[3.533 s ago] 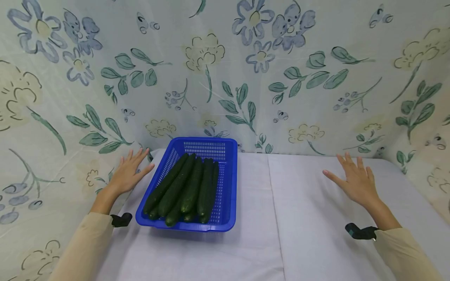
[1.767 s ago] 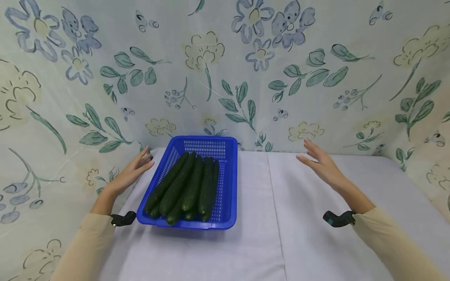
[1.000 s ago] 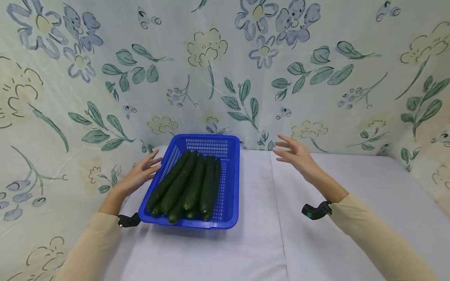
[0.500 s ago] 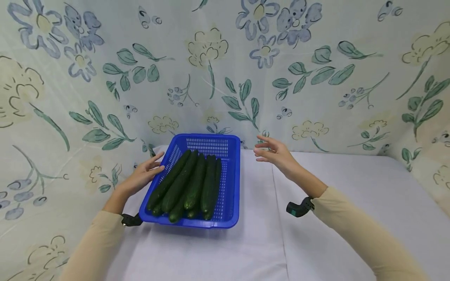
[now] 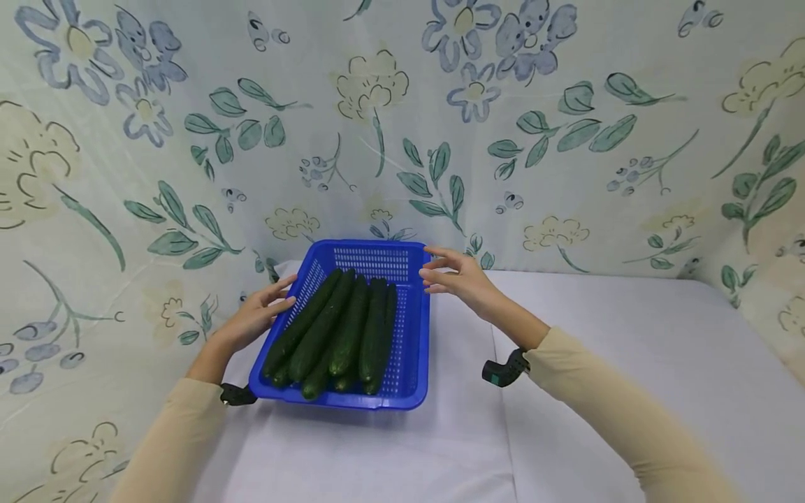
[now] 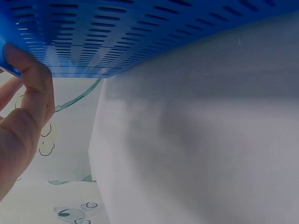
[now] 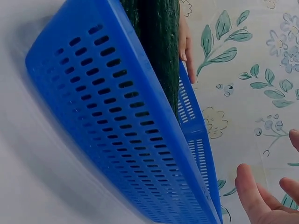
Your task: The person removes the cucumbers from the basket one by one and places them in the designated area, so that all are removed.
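Note:
A blue perforated plastic basket [image 5: 422,349] stands on the white cloth, with several dark green cucumbers [image 5: 321,328] lying lengthwise inside it, heaped toward its left side. My left hand [image 5: 248,320] is at the basket's left rim. In the left wrist view, a bent digit of the left hand [image 6: 28,107] touches the blue rim, while the others stay outside. My right hand [image 5: 468,283] hovers by the far right corner, fingers spread and slightly bent. The right wrist view shows its fingertips [image 7: 247,179] apart from the basket wall.
White cloth [image 5: 597,363] covers the table, with a seam running front to back right of the basket. Floral fabric [image 5: 402,140] hangs behind and along the left side. A black wrist camera [image 5: 506,368] sits on the right wrist, another [image 5: 237,395] on the left.
My right hand has travelled left from the far right of the table to the basket's right rim. My left hand has moved slightly right, against the left rim. The basket stands where it was.

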Demonstrator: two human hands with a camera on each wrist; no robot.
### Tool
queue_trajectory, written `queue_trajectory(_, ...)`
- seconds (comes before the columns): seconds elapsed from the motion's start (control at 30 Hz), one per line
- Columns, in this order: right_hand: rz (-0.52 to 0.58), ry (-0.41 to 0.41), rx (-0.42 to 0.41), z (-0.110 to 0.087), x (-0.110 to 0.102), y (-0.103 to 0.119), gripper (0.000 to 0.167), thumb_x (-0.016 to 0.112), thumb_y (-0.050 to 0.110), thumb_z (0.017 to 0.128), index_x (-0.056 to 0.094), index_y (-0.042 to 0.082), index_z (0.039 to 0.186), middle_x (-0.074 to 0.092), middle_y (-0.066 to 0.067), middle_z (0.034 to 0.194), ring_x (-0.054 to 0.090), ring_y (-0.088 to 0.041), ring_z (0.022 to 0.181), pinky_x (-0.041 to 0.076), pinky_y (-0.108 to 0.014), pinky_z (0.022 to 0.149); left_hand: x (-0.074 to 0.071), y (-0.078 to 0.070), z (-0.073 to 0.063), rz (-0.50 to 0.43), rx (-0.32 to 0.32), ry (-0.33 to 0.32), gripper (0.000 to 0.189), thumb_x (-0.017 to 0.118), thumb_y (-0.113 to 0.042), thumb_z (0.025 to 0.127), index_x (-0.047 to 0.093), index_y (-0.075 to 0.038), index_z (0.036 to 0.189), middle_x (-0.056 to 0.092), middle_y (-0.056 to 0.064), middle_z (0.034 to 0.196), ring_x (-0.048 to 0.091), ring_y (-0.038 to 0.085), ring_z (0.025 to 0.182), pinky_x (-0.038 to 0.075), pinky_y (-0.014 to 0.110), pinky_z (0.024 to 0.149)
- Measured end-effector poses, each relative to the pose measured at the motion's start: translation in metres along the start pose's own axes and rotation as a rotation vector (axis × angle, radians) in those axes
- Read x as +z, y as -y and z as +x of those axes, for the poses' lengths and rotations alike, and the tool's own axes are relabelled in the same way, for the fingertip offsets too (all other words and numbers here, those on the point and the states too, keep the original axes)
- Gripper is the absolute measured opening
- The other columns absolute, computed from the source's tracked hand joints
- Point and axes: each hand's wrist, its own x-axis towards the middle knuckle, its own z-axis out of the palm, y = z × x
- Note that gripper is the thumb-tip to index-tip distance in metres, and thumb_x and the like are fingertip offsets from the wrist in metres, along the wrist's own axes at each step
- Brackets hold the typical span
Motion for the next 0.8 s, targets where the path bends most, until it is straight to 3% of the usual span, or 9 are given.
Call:
queue_trajectory(0.1, 0.019, 0.029, 0.010, 0.003, 0.010, 0.001, 0.065, 0.069, 0.021, 0.096, 0.040, 0.005, 0.152, 0.053, -0.025, 0.130, 0.064, -0.038, 0.111, 0.054, -0.041, 0.090, 0.001, 0.002, 0.001, -0.039, -0.006, 0.004, 0.062, 0.054, -0.029, 0.105, 0.027, -0.016, 0.159, 0.041, 0.027, 0.140, 0.059, 0.014, 0.108, 0.053, 0.028, 0.084)
queue_trajectory(0.23, 0.052, 0.072, 0.019, 0.007, 0.024, 0.002, 0.061, 0.067, 0.016, 0.097, 0.040, 0.004, 0.151, 0.053, -0.025, 0.128, 0.065, -0.037, 0.108, 0.053, -0.045, 0.091, 0.001, 0.002, 0.001, -0.072, -0.001, 0.008, 0.063, 0.054, -0.028, 0.105, 0.025, -0.015, 0.160, 0.045, 0.028, 0.134, 0.060, 0.015, 0.106, 0.054, 0.029, 0.084)
queue_trajectory(0.47, 0.075, 0.118, 0.069, 0.012, 0.048, -0.005, 0.058, 0.068, 0.014, 0.096, 0.044, 0.003, 0.148, 0.053, -0.025, 0.125, 0.061, -0.049, 0.110, 0.052, -0.051, 0.090, 0.001, 0.003, -0.001, -0.113, -0.009, 0.027, 0.063, 0.053, -0.024, 0.106, 0.022, -0.014, 0.160, 0.048, 0.028, 0.130, 0.062, 0.015, 0.104, 0.055, 0.030, 0.083)
queue_trajectory(0.8, 0.005, 0.130, 0.138, 0.017, 0.072, -0.007, 0.057, 0.071, 0.012, 0.095, 0.048, 0.002, 0.146, 0.054, -0.024, 0.118, 0.067, -0.039, 0.101, 0.054, -0.053, 0.085, 0.000, 0.004, 0.002, -0.100, 0.005, 0.029, 0.063, 0.054, -0.024, 0.105, 0.024, -0.015, 0.160, 0.048, 0.027, 0.130, 0.062, 0.014, 0.104, 0.055, 0.031, 0.083)
